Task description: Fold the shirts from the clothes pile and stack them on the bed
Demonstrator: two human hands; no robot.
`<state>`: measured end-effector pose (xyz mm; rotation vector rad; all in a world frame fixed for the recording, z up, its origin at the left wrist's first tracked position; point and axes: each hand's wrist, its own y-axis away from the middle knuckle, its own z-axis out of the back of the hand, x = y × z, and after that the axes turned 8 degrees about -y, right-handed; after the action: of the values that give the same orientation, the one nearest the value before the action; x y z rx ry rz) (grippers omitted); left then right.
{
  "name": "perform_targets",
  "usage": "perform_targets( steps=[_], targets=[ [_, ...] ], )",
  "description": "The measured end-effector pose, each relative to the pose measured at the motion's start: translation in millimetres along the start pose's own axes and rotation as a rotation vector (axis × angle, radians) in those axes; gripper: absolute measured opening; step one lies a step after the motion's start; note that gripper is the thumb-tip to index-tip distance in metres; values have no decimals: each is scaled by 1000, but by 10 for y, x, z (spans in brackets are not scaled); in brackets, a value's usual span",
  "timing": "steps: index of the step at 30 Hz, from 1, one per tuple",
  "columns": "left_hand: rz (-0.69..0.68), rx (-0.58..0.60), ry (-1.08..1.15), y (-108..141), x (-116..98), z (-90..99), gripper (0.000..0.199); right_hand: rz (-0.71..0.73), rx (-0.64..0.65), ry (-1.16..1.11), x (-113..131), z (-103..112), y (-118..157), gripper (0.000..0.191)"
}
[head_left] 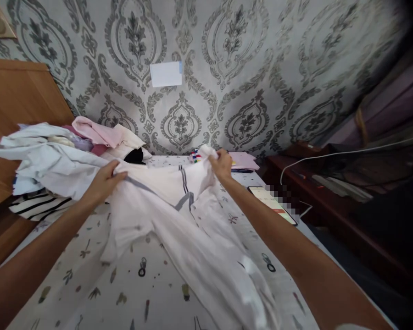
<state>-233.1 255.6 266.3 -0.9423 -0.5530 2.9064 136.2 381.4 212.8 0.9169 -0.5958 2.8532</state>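
Note:
A white garment (179,229) with dark stripes and a grey band hangs stretched between my two hands over a bed with a patterned white sheet (117,293). My left hand (106,181) is closed on its left upper edge, and my right hand (222,164) pinches its right upper edge. The lower part trails down toward me across the sheet. Just left of my left hand lies a heap of clothes (62,160) in white, pink and black, with a striped piece underneath. Behind my right hand sits a folded pink cloth (244,161) beside something multicoloured.
A phone (273,205) with a lit screen lies at the bed's right edge. Beyond it stands a dark red shelf (316,208) with a white cable. The wooden headboard (24,105) rises at the left, and a patterned wall is at the back.

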Motion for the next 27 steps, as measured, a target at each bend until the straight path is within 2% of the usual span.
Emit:
perform_targets(
  steps=[2, 4, 5, 7, 9, 10, 11, 13, 15, 16, 18, 21, 24, 27],
  targets=[
    [-125, -75, -132, -361, -51, -144, 24, -60, -82, 12, -152, 156, -13, 42],
    [-80, -3, -280, -545, -68, -322, 23, -105, -72, 25, -283, 219, 45, 39],
    [-49, 39, -355, -542, -57, -395, 25, -112, -39, 28, -332, 215, 107, 38],
    [-70, 23, -442, -343, 19, -462, 31, -86, 25, 23, -376, 154, 297, 40],
    [-203, -112, -663, 50, 171, -407, 38, -16, 49, 24, -328, 49, 577, 43],
    [-201, -175, -756, 276, 273, -343, 42, 98, 55, 57, -268, -10, 750, 42],
    [-159, -220, -833, 497, 389, -262, 45, 241, 88, 71, -188, -66, 943, 40],
    [15, -297, -911, 848, 646, -89, 51, 530, 197, 33, 5, -165, 1366, 39],
    [247, -268, -873, 998, 902, 50, 63, 768, 316, -32, 181, -237, 1774, 44],
    [341, -243, -827, 989, 1014, 95, 69, 838, 372, -59, 244, -266, 1943, 48],
    [429, -193, -736, 830, 1178, 136, 79, 906, 487, -78, 304, -314, 2171, 52],
    [375, -140, -711, 408, 1258, 139, 85, 926, 589, -66, 282, -372, 2250, 57],
    [322, -153, -747, 3, 1263, 171, 81, 956, 577, -70, 241, -421, 2186, 61],
    [289, -213, -772, -267, 1376, 234, 74, 991, 539, -62, 234, -445, 2152, 62]
  ],
)
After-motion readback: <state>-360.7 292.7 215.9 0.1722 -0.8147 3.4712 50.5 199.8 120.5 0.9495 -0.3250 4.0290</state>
